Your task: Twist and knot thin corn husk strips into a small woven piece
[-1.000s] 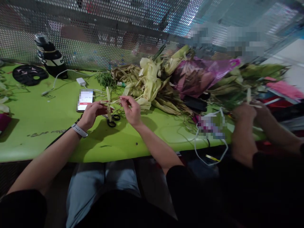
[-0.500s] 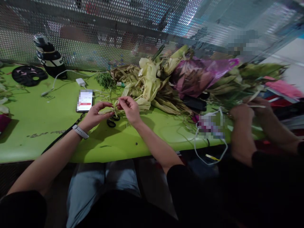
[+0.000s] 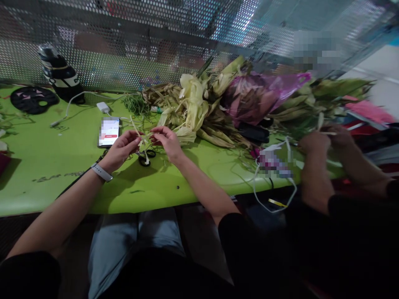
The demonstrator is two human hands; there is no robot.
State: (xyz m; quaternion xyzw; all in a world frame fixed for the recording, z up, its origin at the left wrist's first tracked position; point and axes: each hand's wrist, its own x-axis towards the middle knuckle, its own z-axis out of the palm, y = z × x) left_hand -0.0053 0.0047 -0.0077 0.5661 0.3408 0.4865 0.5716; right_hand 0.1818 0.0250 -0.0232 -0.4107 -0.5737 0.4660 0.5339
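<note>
My left hand (image 3: 123,146) pinches a pale piece of corn husk (image 3: 144,143) above the green table. From the other side, my right hand (image 3: 168,143) grips the same piece with thumb and fingertips. The husk is split into thin strips that stick out between the hands, one upward and one hanging down. Just below lies a pair of scissors (image 3: 151,153), its dark handles showing and its blades hidden. A phone (image 3: 111,129) with a lit screen rests beyond my left wrist. Dried corn husks (image 3: 195,108) are heaped beyond my right hand.
A co-worker's hands (image 3: 314,143) work at the right with a pale strip. A pink plastic bag (image 3: 249,97) sits on the husks. Green strings (image 3: 135,104), a white adapter (image 3: 102,107), a dark bottle (image 3: 62,79) and a black palette-shaped object (image 3: 33,100) lie toward a perforated metal screen (image 3: 124,50).
My hands have moved slightly apart, and the husk strips between them now show spread out. My left fingers have closed more tightly. The whole view has shifted a little.
</note>
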